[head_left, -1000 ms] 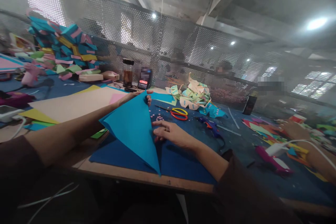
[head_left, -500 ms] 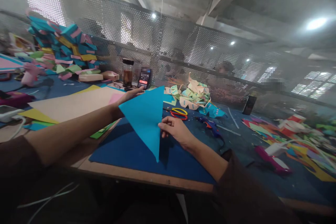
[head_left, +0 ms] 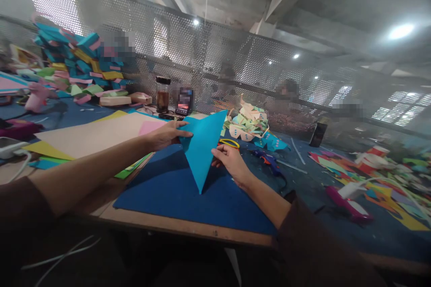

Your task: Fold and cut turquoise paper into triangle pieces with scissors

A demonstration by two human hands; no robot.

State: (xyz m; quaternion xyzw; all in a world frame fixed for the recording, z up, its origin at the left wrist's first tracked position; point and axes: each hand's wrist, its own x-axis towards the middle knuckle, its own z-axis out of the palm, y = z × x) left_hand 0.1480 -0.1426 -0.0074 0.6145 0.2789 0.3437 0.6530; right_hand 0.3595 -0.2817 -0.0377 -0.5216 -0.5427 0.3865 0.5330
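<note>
A folded sheet of bright blue paper (head_left: 204, 143) stands tilted over the dark blue mat, one pointed corner down at the mat. My left hand (head_left: 168, 135) grips its left edge, with fingertips lying over the front face. At the right edge, my right hand (head_left: 233, 163) pinches the sheet between thumb and fingers. Behind the paper, scissors with yellow handles (head_left: 229, 143) are partly covered. A blue glue gun (head_left: 269, 161) lies right of my right hand.
Large paper sheets (head_left: 90, 136) lie to the left. A jar (head_left: 163, 96) and a phone (head_left: 184, 101) stand behind. Cut paper pieces fill a basket (head_left: 247, 132). A mesh screen (head_left: 208, 49) runs along the back. A magenta device (head_left: 350, 206) sits at right.
The blue paper has turned, its top corner swinging right and its lower tip rising slightly. My left hand has come from behind it to grip the left edge; my right hand has shifted slightly right.
</note>
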